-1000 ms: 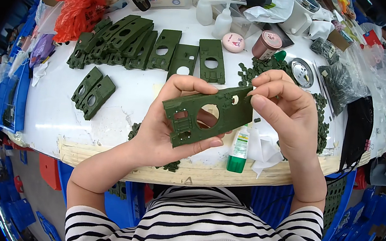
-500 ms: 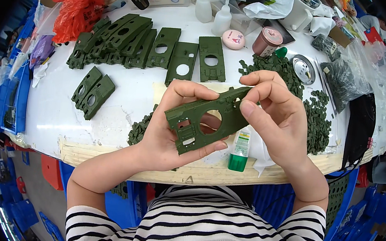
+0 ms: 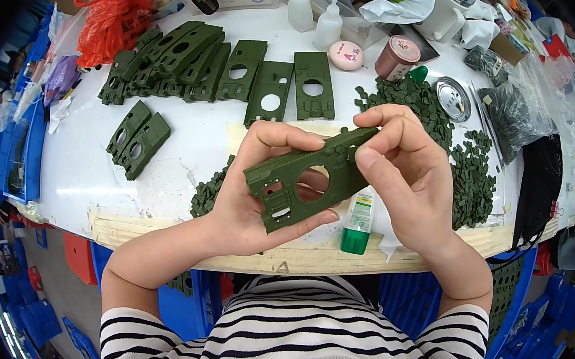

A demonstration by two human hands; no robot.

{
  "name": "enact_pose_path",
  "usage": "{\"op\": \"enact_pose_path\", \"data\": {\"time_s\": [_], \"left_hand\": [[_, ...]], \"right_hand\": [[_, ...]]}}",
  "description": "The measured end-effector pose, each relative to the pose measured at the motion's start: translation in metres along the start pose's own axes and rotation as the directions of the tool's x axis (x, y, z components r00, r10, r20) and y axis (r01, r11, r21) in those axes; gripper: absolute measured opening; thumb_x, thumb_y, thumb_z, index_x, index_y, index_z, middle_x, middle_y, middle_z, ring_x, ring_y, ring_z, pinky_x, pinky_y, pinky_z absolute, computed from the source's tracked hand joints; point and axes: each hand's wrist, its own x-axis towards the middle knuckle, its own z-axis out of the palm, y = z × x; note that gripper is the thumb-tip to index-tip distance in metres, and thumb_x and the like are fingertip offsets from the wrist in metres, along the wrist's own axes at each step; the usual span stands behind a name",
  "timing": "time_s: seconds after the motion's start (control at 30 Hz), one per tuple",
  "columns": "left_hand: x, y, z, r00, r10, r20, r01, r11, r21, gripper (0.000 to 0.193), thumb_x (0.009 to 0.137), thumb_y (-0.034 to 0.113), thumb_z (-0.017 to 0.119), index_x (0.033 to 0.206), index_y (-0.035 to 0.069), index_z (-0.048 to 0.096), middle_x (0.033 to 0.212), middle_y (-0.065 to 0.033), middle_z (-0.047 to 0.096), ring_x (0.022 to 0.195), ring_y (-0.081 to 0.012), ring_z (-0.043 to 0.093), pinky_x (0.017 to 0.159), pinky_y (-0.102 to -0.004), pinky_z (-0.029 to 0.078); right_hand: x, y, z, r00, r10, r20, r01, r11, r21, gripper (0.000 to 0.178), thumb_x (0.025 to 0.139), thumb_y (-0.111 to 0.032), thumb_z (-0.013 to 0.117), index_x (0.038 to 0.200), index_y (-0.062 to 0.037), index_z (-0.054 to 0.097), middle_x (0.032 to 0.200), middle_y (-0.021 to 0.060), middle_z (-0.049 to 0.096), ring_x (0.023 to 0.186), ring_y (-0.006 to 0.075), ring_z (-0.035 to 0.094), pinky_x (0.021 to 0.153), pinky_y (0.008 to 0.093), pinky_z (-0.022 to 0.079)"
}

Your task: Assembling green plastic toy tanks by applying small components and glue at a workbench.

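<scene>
A dark green plastic model tank hull (image 3: 345,171), with a round opening in its top, is held tilted above the table's near edge. Its left end lies in my left hand (image 3: 233,205), fingers along the upper side and thumb along the lower. At the far right end, the thumb and fingers of my right hand (image 3: 420,185) are pinched on the hull; whether a tiny part is between them is hidden. Just below stands a clear bottle with a green cap (image 3: 356,224). Small green pieces lie in heaps, one (image 3: 209,191) beside my left wrist and another (image 3: 413,98) beyond my right hand.
Several similar hulls (image 3: 242,71) lie at the back left, and a pair (image 3: 137,143) sits nearer. Behind are a red bag (image 3: 112,21), white squeeze bottles (image 3: 328,28), a pink tin (image 3: 397,57) and a metal lid (image 3: 452,98). More pieces (image 3: 473,187) spread at right.
Both hands keep their hold on the hull, with barely any finger movement. The whole view has shifted very slightly.
</scene>
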Motion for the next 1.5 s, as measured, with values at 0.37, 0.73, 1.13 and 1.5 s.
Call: {"op": "enact_pose_path", "data": {"time_s": [0.37, 0.73, 1.13, 1.5], "left_hand": [[-0.0001, -0.0001, -0.0014, 1.000, 0.015, 0.014, -0.015, 1.000, 0.012, 0.061, 0.077, -0.008, 0.070, 0.125, 0.004, 0.033, 0.119, -0.0127, 0.046, 0.098, -0.0165, 0.062, 0.081, -0.0287, 0.055], [-0.0010, -0.0027, -0.0031, 0.999, 0.032, 0.011, -0.033, 0.999, 0.018, 0.062, 0.076, -0.008, 0.072, 0.124, 0.005, 0.036, 0.125, -0.0130, 0.043, 0.100, -0.0185, 0.063, 0.082, -0.0299, 0.056], [-0.0006, -0.0032, -0.0033, 0.996, 0.070, 0.048, -0.070, 0.997, -0.011, 0.061, 0.076, -0.009, 0.071, 0.124, 0.006, 0.036, 0.128, -0.0150, 0.042, 0.104, -0.0208, 0.062, 0.085, -0.0315, 0.056], [0.0021, 0.0019, -0.0030, 0.999, 0.011, 0.035, -0.008, 0.996, -0.092, 0.061, 0.076, -0.009, 0.071, 0.123, 0.005, 0.035, 0.126, -0.0153, 0.044, 0.101, -0.0228, 0.063, 0.085, -0.0341, 0.056]], "right_hand": [[-0.0003, 0.0024, 0.0019, 0.999, -0.044, -0.022, 0.043, 0.997, -0.059, 0.006, 0.084, -0.004, 0.062, 0.084, 0.0007, 0.058, 0.108, 0.0133, 0.051, 0.105, 0.0159, 0.049, 0.093, 0.0295, 0.037], [0.0001, 0.0023, 0.0017, 0.998, -0.055, -0.036, 0.051, 0.993, -0.105, 0.006, 0.082, -0.004, 0.062, 0.082, 0.0003, 0.058, 0.107, 0.0129, 0.052, 0.104, 0.0159, 0.049, 0.092, 0.0300, 0.038], [-0.0003, 0.0056, 0.0023, 0.987, -0.155, -0.030, 0.148, 0.974, -0.173, 0.008, 0.081, -0.004, 0.063, 0.081, -0.0005, 0.056, 0.104, 0.0147, 0.052, 0.101, 0.0183, 0.049, 0.090, 0.0308, 0.038], [0.0013, 0.0049, -0.0013, 0.976, -0.219, 0.016, 0.215, 0.938, -0.271, 0.010, 0.081, -0.005, 0.064, 0.080, -0.0009, 0.055, 0.101, 0.0144, 0.055, 0.098, 0.0195, 0.051, 0.087, 0.0315, 0.040]]}}
